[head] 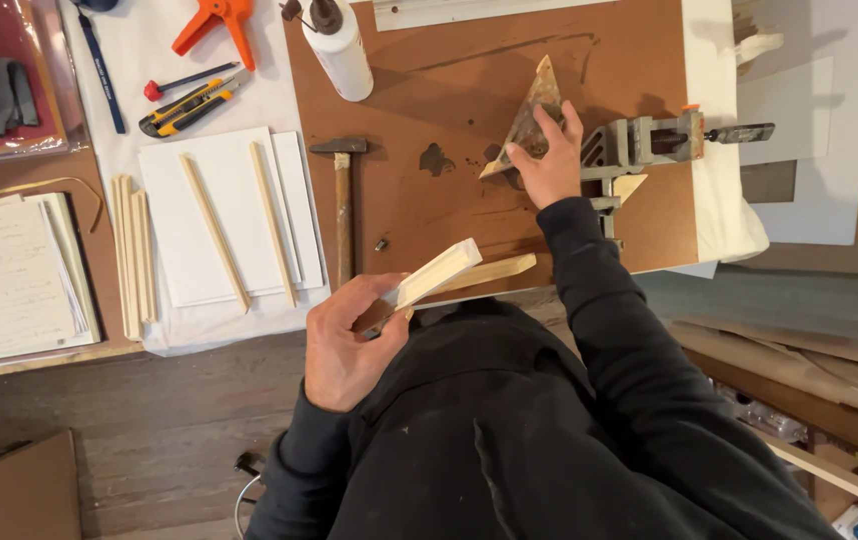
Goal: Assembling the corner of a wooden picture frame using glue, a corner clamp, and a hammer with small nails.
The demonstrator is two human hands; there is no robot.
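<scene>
My left hand (349,340) grips a short pale wooden moulding piece (441,270) with a mitred end, held above the near edge of the brown work board (449,90). A second mitred wooden strip (494,271) lies just beyond it on the board. My right hand (547,160) reaches forward and pinches a stained triangular scrap (532,112) resting on the board. Right beside that hand stands a grey metal corner clamp (639,145).
A hammer (343,200) lies on the board's left side, a white glue bottle (337,45) at its far edge. Wooden strips (214,230) rest on white boards; more strips (131,255) beside them. A utility knife (192,105), orange clamp (214,22) and handwritten papers (9,275) lie left.
</scene>
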